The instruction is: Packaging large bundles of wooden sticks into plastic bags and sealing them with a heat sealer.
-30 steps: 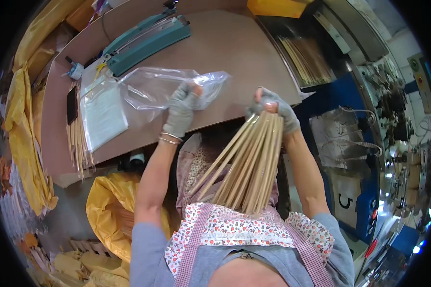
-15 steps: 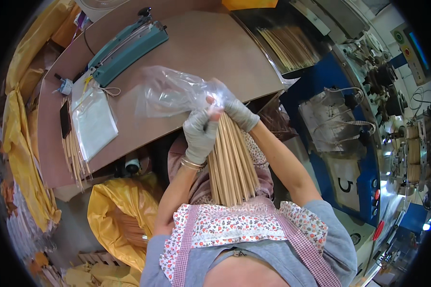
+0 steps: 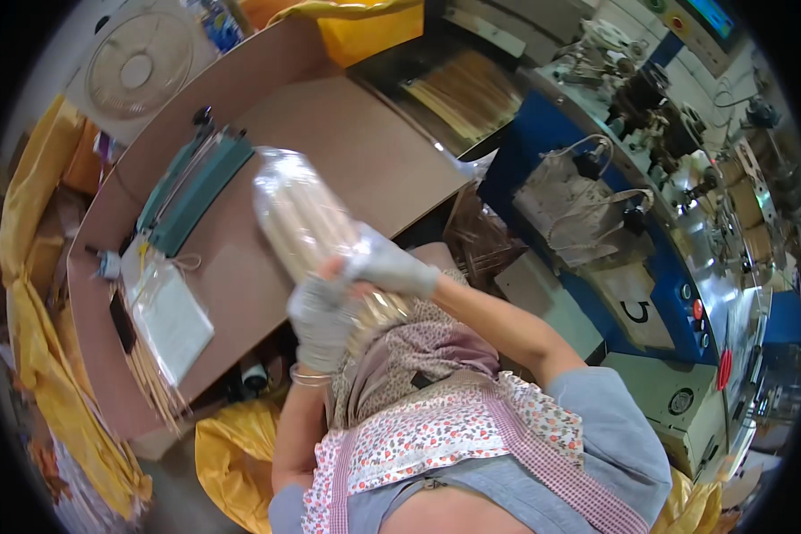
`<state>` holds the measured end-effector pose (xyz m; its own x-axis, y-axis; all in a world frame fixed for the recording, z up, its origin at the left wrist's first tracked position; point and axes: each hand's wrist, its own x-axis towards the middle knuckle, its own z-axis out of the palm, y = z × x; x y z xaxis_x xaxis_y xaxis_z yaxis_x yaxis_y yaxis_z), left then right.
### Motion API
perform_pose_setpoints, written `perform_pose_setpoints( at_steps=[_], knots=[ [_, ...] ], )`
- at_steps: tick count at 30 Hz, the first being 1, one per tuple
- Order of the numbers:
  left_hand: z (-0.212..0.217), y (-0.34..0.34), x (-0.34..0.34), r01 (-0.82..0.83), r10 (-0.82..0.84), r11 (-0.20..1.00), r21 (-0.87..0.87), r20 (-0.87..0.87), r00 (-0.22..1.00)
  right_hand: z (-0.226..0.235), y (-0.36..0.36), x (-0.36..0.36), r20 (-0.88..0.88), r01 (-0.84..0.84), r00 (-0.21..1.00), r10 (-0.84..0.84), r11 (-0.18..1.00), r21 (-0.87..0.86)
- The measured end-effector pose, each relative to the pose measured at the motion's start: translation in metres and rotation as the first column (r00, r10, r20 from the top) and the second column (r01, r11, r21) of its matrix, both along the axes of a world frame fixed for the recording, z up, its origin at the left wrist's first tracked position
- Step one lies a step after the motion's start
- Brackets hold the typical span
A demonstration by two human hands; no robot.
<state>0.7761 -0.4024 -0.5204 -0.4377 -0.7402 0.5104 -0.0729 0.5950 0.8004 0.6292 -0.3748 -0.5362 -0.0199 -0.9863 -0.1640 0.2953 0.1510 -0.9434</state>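
Observation:
A bundle of thin wooden sticks point(image 3: 304, 214) lies mostly inside a clear plastic bag point(image 3: 280, 166), tilted with its bagged end away from me over the table. My left hand point(image 3: 320, 322), in a pale thin glove with bare fingertips, is closed round the near part of the bundle from the left. From the right, my right hand point(image 3: 390, 264), gloved the same way, grips the bundle and bag. Between my hands and my lap the lower stick ends show, blurred.
A teal bag sealer point(image 3: 196, 191) stands on the brown table point(image 3: 329, 111). Flat clear bags point(image 3: 171, 316) and loose sticks point(image 3: 151, 378) lie at its left. On the right is a blue machine point(image 3: 556, 200); a tray of sticks point(image 3: 467, 93) sits behind. A yellow sack point(image 3: 236, 454) is below.
The bag, loose and mostly empty before, now covers much of the sticks. Both hands have moved left and nearer me, and the bundle now points out over the table. The view has turned.

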Motion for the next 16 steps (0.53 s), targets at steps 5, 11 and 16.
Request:
perform_pose_setpoints(
  at_steps=[5,11,16],
  knots=[
    [-0.033,-0.083,0.026,-0.477,0.417,0.877,0.063,0.396,0.818,0.041,-0.05,-0.073,-0.682,-0.035,0.729,-0.061,0.991,-0.126],
    [-0.066,-0.152,0.003,-0.517,0.537,0.841,-0.161,0.364,0.761,-0.016,-0.12,-0.268,-0.999,0.595,0.021,0.046,0.802,0.049],
    [-0.079,-0.198,-0.017,-0.438,0.419,0.898,-0.032,0.362,0.833,-0.058,-0.156,-0.345,-0.921,0.765,-0.041,0.388,0.605,0.221]
  ],
)
